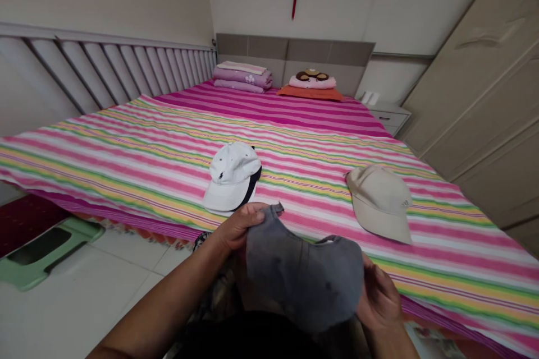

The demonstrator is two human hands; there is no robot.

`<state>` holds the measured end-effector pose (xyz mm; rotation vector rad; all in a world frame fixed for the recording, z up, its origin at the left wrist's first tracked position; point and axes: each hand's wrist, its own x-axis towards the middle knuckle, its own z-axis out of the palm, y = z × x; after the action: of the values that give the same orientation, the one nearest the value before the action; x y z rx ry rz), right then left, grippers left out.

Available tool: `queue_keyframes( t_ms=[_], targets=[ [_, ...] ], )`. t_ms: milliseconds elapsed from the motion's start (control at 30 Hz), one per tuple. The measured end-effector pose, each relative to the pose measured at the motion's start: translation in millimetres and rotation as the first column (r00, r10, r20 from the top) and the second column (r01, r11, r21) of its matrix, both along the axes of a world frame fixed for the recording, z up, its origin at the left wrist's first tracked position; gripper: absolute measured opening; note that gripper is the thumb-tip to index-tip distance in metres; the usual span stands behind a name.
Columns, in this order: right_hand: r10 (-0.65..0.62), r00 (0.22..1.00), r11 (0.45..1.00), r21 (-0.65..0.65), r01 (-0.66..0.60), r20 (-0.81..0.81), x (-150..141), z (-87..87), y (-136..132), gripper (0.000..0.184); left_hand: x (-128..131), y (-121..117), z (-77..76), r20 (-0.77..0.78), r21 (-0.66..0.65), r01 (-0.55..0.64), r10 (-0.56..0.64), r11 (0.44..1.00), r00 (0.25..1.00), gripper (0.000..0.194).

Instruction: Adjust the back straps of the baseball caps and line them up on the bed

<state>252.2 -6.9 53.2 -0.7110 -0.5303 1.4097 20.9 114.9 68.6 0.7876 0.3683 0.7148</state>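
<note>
I hold a grey cap (301, 275) in front of me over the near edge of the bed. My left hand (236, 225) grips its back strap on the left side, fingers closed. My right hand (379, 294) holds its right side, fingers curled under the fabric. A white cap (231, 175) with a dark trim lies on the striped bedspread (138, 146) just beyond my left hand. A beige cap (381, 199) lies on the bed to the right.
Folded purple bedding (243, 76) and a pink pillow on an orange cushion (312, 85) sit at the headboard. A nightstand (389, 114) and wardrobe doors (484, 95) stand on the right. A green stool (46, 249) stands on the floor at left.
</note>
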Motion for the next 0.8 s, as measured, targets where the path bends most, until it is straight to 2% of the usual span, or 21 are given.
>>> queue_keyframes(
  t_ms=[67, 167, 300, 433, 500, 567, 633, 800],
  targets=[
    [0.099, 0.995, 0.995, -0.017, -0.099, 0.003, 1, 0.4, -2, 0.027, 1, -3, 4.9, -0.045, 0.010, 0.011, -0.010, 1.000, 0.999, 0.031],
    [0.261, 0.965, 0.965, -0.045, -0.259, 0.029, 3, 3.4, -4, 0.025, 4, -6, 12.3, -0.106, 0.040, 0.030, -0.026, 0.999, 0.994, 0.028],
    [0.279, 0.959, 0.960, 0.012, -0.280, 0.056, 6, 5.1, -8, 0.020, 10, -10, 19.8, -0.163, 0.059, 0.076, -0.066, 0.995, 0.984, 0.031],
    [0.303, 0.950, 0.948, 0.078, -0.309, 0.075, 7, 4.7, -9, 0.031, 18, -14, 23.8, -0.174, 0.053, 0.036, -0.027, 0.998, 0.984, 0.025],
    [0.294, 0.951, 0.948, 0.097, -0.303, 0.097, 5, 7.7, -9, 0.033, 22, -15, 25.5, -0.178, 0.054, 0.028, -0.018, 0.998, 0.984, 0.023],
    [0.263, 0.957, 0.955, 0.112, -0.276, 0.122, 2, 14.3, -8, 0.024, 24, -17, 27.4, -0.169, 0.064, 0.031, -0.020, 0.997, 0.985, 0.021],
    [0.198, 0.970, 0.969, 0.119, -0.215, 0.140, -1, 23.4, -6, 0.019, 26, -18, 29.2, -0.143, 0.088, 0.047, -0.034, 0.995, 0.989, 0.021],
    [0.035, 0.982, 0.991, 0.124, -0.059, 0.188, -1, 45.2, -4, 0.021, 29, -18, 31.0, -0.108, 0.129, 0.104, -0.090, 0.986, 0.990, 0.021]
  ],
)
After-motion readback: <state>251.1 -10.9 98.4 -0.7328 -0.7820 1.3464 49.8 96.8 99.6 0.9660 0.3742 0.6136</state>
